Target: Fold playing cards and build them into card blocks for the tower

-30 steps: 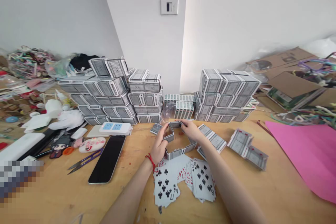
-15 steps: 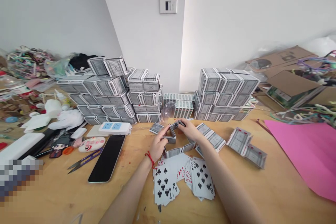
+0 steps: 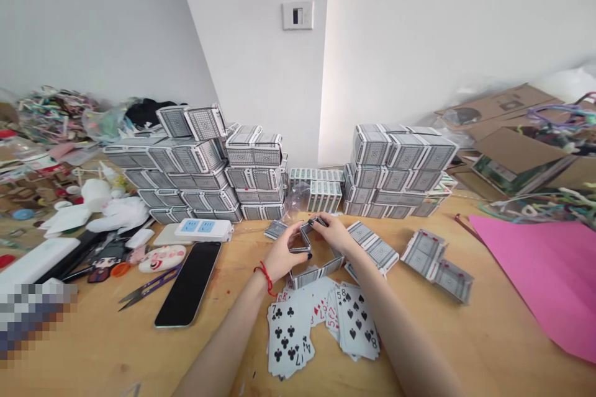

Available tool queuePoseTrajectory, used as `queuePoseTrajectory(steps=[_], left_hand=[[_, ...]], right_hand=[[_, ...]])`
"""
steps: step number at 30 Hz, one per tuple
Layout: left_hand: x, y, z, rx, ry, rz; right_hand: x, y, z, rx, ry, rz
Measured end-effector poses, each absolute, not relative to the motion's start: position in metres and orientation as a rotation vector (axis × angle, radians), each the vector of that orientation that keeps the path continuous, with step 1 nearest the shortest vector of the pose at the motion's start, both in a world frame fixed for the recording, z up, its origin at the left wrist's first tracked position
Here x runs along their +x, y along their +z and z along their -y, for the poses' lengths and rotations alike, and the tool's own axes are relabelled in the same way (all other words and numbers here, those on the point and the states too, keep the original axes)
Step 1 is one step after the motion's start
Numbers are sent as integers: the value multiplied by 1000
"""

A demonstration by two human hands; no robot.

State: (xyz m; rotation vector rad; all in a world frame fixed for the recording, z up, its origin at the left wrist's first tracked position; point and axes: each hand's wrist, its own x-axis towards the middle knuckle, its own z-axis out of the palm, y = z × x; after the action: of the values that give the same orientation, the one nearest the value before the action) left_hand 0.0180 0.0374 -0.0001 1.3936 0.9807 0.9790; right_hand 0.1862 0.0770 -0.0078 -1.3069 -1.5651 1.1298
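Observation:
A low ring of folded playing cards (image 3: 318, 274), grey patterned backs outward, stands open-topped on the wooden table. My left hand (image 3: 280, 255), with a red string bracelet, grips its left side between thumb and fingers. At the far corner my right hand (image 3: 329, 232) pinches the card walls; its fingertips partly cover that join. In front of the ring lie loose face-up cards, with a seven of clubs (image 3: 287, 338) at left and an eight of spades (image 3: 357, 319) at right. Face-down cards (image 3: 374, 245) lie beside my right wrist, and a small card piece (image 3: 274, 229) lies beyond my left hand.
Stacked card blocks rise behind at left (image 3: 186, 161) and right (image 3: 403, 164), with green-white card boxes (image 3: 325, 196) between. A phone (image 3: 189, 285), scissors (image 3: 151, 285) and a power strip (image 3: 205, 229) are at left. Folded card pieces (image 3: 437, 263) and pink paper (image 3: 535, 279) lie right.
My left thumb has come down and rightward along the inner card wall, and the left fingers have shifted slightly. My right hand stays at the far corner. The view has tilted a little.

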Motion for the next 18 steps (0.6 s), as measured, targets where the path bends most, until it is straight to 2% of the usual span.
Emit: queuePoseTrajectory(steps=[18], left_hand=[[18,-13,-42,1500,1075,-1175]], right_hand=[[185,-11,-78,-1290,1170,1494]])
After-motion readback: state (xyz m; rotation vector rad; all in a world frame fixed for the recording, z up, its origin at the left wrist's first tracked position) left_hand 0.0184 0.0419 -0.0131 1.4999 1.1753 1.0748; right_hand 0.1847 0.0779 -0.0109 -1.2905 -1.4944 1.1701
